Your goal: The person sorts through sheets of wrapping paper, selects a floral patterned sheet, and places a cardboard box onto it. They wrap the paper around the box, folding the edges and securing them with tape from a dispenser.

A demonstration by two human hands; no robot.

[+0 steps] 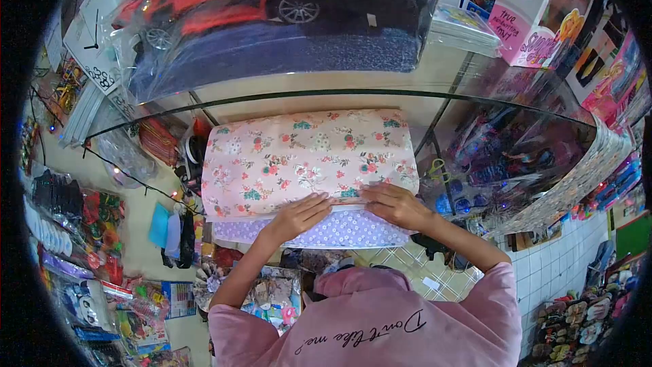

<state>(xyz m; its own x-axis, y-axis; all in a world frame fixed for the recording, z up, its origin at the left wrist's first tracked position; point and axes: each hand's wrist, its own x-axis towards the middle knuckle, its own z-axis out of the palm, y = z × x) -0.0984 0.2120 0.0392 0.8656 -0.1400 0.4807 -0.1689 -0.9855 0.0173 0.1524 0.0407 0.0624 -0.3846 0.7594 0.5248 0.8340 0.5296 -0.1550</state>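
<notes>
Touching, in the head view: the left hand (299,217) and right hand (397,205) lie on the near edge of a pink, flower-print paper sheet (305,153).
Fingers: stretched out flat; thumbs are hidden, so I can't tell if they pinch.
Pink sheet: under the fingertips and past them.
Purple sheet with white flowers (339,233): peeks out on the near side.
Feel: likely light, bendy, maybe slippery; could crease.
Good hold: near edge, one hand toward each corner.
Clear plastic wrap (367,51): past both hands, with a red car picture (224,0) inside.
Pink-and-white box (523,20): past the right hand; inside hidden.
</notes>
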